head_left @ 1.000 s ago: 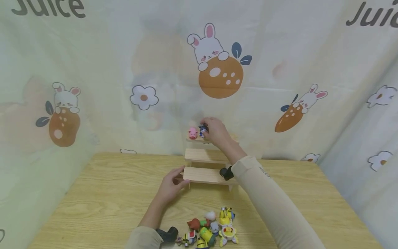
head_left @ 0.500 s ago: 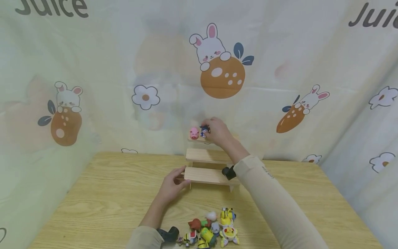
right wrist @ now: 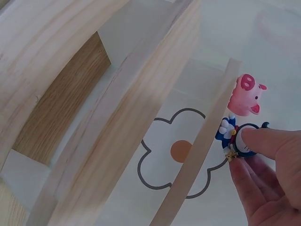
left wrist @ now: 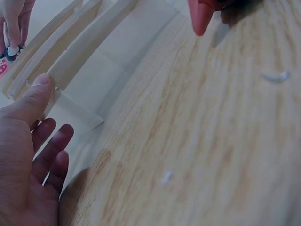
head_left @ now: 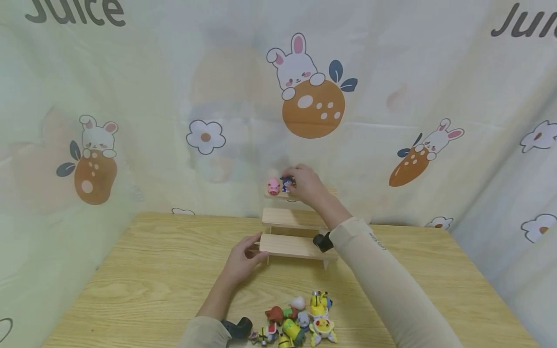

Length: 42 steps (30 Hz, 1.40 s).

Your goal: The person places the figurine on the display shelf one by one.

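Note:
A three-step wooden display shelf (head_left: 287, 245) stands against the backdrop. My left hand (head_left: 240, 261) holds the left end of its lowest step, thumb at the front corner and index finger at the back. In the left wrist view that thumb (left wrist: 40, 89) lies on the step's end and the other fingers are loosely bent. Up at the top step, my right hand (head_left: 306, 186) pinches a small blue-and-white figurine (right wrist: 228, 134) between thumb and fingers. The figurine is upright, its base at the step's edge. Just left of it sits a pink pig figurine (head_left: 273, 186).
Several toy figurines lie in a pile on the wooden table (head_left: 143, 280) near its front, among them a yellow one (head_left: 323, 326) and a reddish-brown one (head_left: 275, 314). Black wrist cameras (head_left: 238, 328) sit on both wrists. A printed cloth (head_left: 243, 96) hangs behind.
The head view has drifted slightly, moving the whole scene a little to the right in frame. Both hands keep their places on the shelf and the blue-and-white figurine.

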### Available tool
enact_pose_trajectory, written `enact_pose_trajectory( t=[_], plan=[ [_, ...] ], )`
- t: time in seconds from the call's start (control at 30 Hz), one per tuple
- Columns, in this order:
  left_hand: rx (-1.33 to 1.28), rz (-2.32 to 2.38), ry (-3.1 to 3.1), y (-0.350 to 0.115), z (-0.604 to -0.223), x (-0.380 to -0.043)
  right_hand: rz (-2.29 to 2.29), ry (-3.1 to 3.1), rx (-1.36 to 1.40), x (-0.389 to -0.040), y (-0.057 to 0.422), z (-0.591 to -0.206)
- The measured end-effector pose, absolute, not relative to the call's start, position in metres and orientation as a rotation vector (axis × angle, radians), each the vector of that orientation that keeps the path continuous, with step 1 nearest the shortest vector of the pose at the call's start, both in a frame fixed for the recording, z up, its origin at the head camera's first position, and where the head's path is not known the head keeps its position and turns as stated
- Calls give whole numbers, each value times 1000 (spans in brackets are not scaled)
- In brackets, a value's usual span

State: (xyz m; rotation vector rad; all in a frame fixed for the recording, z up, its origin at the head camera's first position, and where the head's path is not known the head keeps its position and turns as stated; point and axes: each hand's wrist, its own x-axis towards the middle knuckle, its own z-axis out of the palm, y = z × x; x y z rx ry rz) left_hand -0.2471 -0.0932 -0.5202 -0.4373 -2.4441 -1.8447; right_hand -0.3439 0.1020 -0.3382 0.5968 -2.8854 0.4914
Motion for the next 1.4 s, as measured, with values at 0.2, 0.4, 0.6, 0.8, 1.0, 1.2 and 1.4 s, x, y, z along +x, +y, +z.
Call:
enact_pose_trajectory(
  t=[0.2,0.4,0.6,0.8,1.0,1.2,1.4],
  plan=[
    [-435,-1837,-2442,-95,-526,-251,501,-2876,617,-343,104,-337],
    [-436,-1817,-2467,-95,-525,-250,629,-2827,609,-333,112,-337],
    [-402,-1830,-2465,-90,-528,-251,870,-2769,601,-302,134,-350],
    [-396,-1830,-2467,-90,-525,-248,970,-2767,582,-264,164,-382],
    [-432,-1794,-2464,-93,-525,-246,1062,-2872,606,-229,190,-420],
    [-461,-1807,-2462,-92,-525,-244,1069,-2974,690,-207,205,-422],
    [-426,-1780,-2490,-90,-523,-244,1084,-3000,737,-199,212,-410]
  ],
)
